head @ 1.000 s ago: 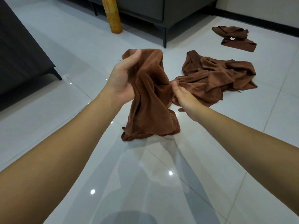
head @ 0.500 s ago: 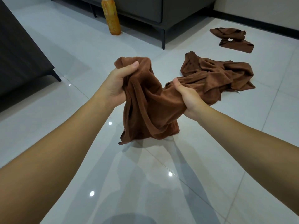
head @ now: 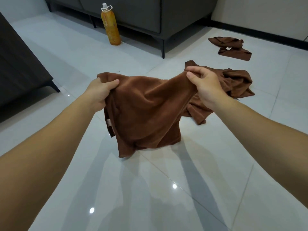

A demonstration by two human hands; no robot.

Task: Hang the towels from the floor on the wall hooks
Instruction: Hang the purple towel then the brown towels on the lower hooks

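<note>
Towel in hand [head: 146, 110]: brown, stretched between both hands above the floor [head: 150, 189]. Left hand [head: 100, 94] grips one top corner, thumb over the cloth. Right hand [head: 205, 87] pinches the opposite top edge, fingers curled. Middle sags; lower hem hangs close to the tiles, contact cannot be told. Pale label shows on the left edge.

Beyond the right hand: second towel [head: 238, 84], crumpled on the floor, partly hidden by the held one. Farther back: third towel [head: 231, 49], near the wall. Orange bottle [head: 112, 29] stands upright by the grey sofa [head: 133, 12]. Hooks not in view.

Risks (judgement):
- Both grips take edges only, so a slack pinch could drop a corner.
- The low hem could drag or get trodden on while walking.
- The bottle could be knocked over if the route passes close.
</note>
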